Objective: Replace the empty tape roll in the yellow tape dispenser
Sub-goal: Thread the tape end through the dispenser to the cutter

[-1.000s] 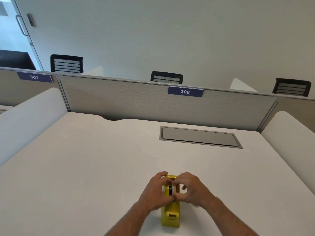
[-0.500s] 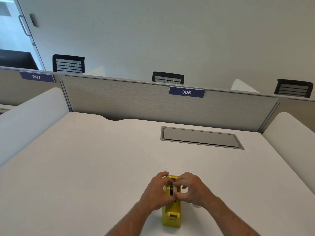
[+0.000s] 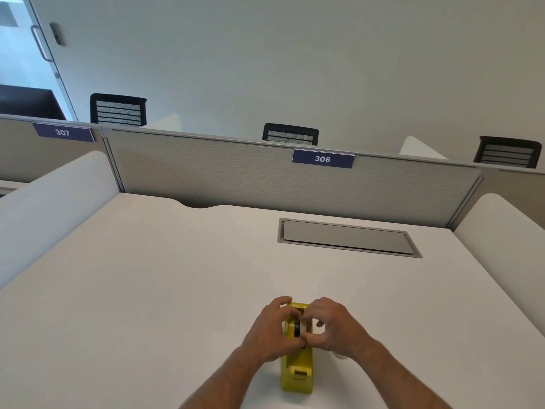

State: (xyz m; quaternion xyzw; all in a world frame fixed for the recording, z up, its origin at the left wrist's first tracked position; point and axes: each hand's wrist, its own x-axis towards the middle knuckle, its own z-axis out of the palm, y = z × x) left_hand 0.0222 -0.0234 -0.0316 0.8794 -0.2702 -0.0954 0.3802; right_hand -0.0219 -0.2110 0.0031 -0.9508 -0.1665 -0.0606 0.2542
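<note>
The yellow tape dispenser [image 3: 297, 371] stands on the white desk [image 3: 147, 290] near its front edge, cutter end toward me. A black spool [image 3: 296, 329] sits in its top slot. My left hand [image 3: 272, 332] wraps the dispenser's left side, with fingertips on the spool. My right hand [image 3: 336, 329] pinches the spool from the right. Something small and white [image 3: 339, 356] shows under my right wrist, mostly hidden. I cannot tell how much tape is on the spool.
A grey cable hatch [image 3: 348, 239] is set into the desk at the back right. Grey partition [image 3: 236, 178] with label 306 closes the far edge. White side screens stand left [image 3: 50, 202] and right [image 3: 507, 231].
Both hands stay closed around the spool on the dispenser. The fingers have shifted only slightly; the dispenser has not moved.
</note>
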